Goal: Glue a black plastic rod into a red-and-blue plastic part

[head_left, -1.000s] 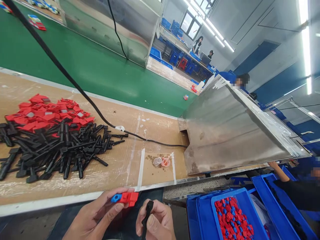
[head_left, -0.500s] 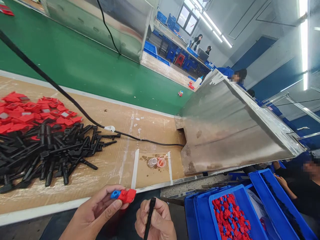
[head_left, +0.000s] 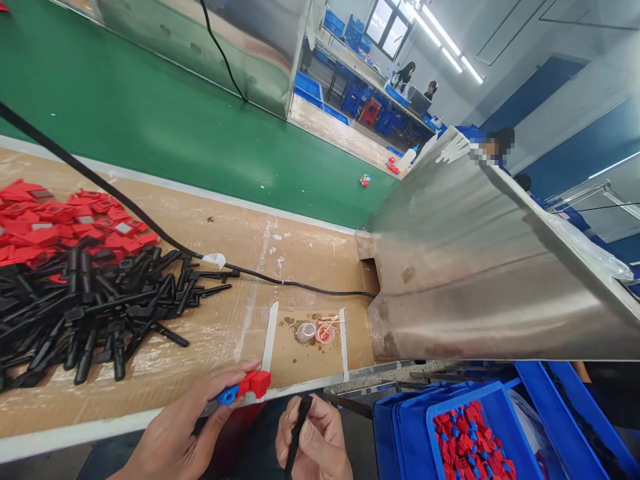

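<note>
Red/blue pc (head_left: 257, 384) pinched btwn L fingers (head_left: 226, 378), red end past tips; blk pc (head_left: 301, 421) pinched in R fingers (head_left: 316, 441)

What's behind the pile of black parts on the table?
Behind the black pile, a heap of red parts shows. The red heap's near edge and the cardboard directly beneath both piles are covered.

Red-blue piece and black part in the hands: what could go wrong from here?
The red-blue piece, held near the bench edge in the left hand, might slip and fall. The black part, in the right hand, could too. The cable, if tugged, might knock the pink dish nearby.
</note>
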Demonstrator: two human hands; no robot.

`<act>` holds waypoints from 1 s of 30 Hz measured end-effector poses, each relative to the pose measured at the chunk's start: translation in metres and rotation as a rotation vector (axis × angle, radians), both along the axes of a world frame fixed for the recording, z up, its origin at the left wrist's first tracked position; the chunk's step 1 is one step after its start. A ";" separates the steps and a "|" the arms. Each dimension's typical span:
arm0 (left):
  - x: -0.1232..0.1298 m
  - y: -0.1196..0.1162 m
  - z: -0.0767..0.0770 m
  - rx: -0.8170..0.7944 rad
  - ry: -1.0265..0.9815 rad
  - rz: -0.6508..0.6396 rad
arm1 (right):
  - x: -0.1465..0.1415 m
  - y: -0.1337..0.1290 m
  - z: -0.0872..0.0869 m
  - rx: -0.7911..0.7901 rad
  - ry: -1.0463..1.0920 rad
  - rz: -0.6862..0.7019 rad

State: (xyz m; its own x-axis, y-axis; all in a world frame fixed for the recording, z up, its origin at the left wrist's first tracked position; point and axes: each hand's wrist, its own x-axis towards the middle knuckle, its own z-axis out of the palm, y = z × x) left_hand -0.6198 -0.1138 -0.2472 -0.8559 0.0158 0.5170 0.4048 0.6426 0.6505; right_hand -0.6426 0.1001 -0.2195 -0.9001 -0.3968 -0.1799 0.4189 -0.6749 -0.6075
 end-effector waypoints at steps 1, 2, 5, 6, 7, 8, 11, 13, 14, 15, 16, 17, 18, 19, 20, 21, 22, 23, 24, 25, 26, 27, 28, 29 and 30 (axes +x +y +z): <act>-0.001 0.000 0.000 -0.029 0.013 0.006 | -0.001 -0.002 -0.001 -0.001 -0.005 0.000; -0.001 -0.001 0.000 -0.044 0.028 0.018 | -0.001 -0.003 -0.002 0.002 -0.018 0.001; -0.001 0.000 -0.001 -0.035 0.049 0.034 | -0.003 -0.005 0.001 -0.012 -0.048 0.013; -0.001 0.000 -0.002 -0.015 0.028 0.045 | -0.004 -0.005 0.003 -0.025 -0.061 0.022; 0.000 0.001 -0.002 0.012 -0.007 0.059 | -0.005 -0.005 0.007 -0.042 -0.074 0.029; 0.000 0.001 -0.002 0.045 -0.053 0.069 | -0.006 -0.005 0.010 -0.059 -0.088 0.040; 0.002 0.005 -0.003 0.212 -0.175 0.089 | -0.009 -0.005 0.024 -0.096 -0.144 0.094; 0.003 0.009 -0.005 0.363 -0.249 0.111 | -0.011 -0.005 0.031 -0.108 -0.181 0.110; 0.004 0.011 -0.007 0.431 -0.293 0.126 | -0.012 -0.005 0.033 -0.114 -0.199 0.110; 0.004 0.012 -0.009 0.485 -0.334 0.133 | -0.012 -0.005 0.034 -0.120 -0.216 0.102; 0.005 0.013 -0.011 0.525 -0.369 0.142 | -0.012 -0.005 0.035 -0.125 -0.231 0.097; 0.005 0.013 -0.014 0.552 -0.393 0.146 | -0.012 -0.005 0.036 -0.132 -0.245 0.096; 0.006 0.013 -0.016 0.572 -0.405 0.153 | -0.011 -0.005 0.036 -0.138 -0.258 0.102; 0.006 0.012 -0.018 0.583 -0.416 0.150 | -0.011 -0.005 0.035 -0.144 -0.266 0.110; 0.006 0.011 -0.020 0.591 -0.421 0.150 | -0.011 -0.005 0.035 -0.150 -0.271 0.115; 0.006 0.011 -0.021 0.598 -0.432 0.148 | -0.011 -0.005 0.035 -0.156 -0.271 0.121; 0.006 0.010 -0.022 0.606 -0.445 0.143 | -0.011 -0.005 0.034 -0.160 -0.266 0.128; 0.005 0.009 -0.022 0.616 -0.458 0.140 | -0.012 -0.005 0.034 -0.162 -0.260 0.132; 0.005 0.009 -0.022 0.631 -0.466 0.149 | -0.012 -0.005 0.034 -0.161 -0.252 0.137; 0.004 0.009 -0.022 0.644 -0.471 0.156 | -0.012 -0.005 0.034 -0.158 -0.244 0.145; 0.003 0.010 -0.021 0.659 -0.475 0.169 | -0.012 -0.005 0.034 -0.151 -0.234 0.151; 0.003 0.010 -0.019 0.672 -0.480 0.176 | -0.012 -0.005 0.035 -0.140 -0.223 0.156; 0.002 0.011 -0.018 0.683 -0.483 0.178 | -0.012 -0.005 0.035 -0.126 -0.215 0.157; 0.002 0.011 -0.016 0.689 -0.489 0.174 | -0.011 -0.005 0.036 -0.110 -0.207 0.158; 0.002 0.012 -0.014 0.694 -0.495 0.169 | -0.010 -0.006 0.037 -0.094 -0.203 0.155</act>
State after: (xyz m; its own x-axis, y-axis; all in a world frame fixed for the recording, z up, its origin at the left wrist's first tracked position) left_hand -0.6175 -0.1023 -0.2608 -0.9472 -0.3129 -0.0698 -0.0936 0.0618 0.9937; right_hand -0.6531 0.0943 -0.1826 -0.7767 -0.5504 -0.3064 0.6283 -0.6427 -0.4384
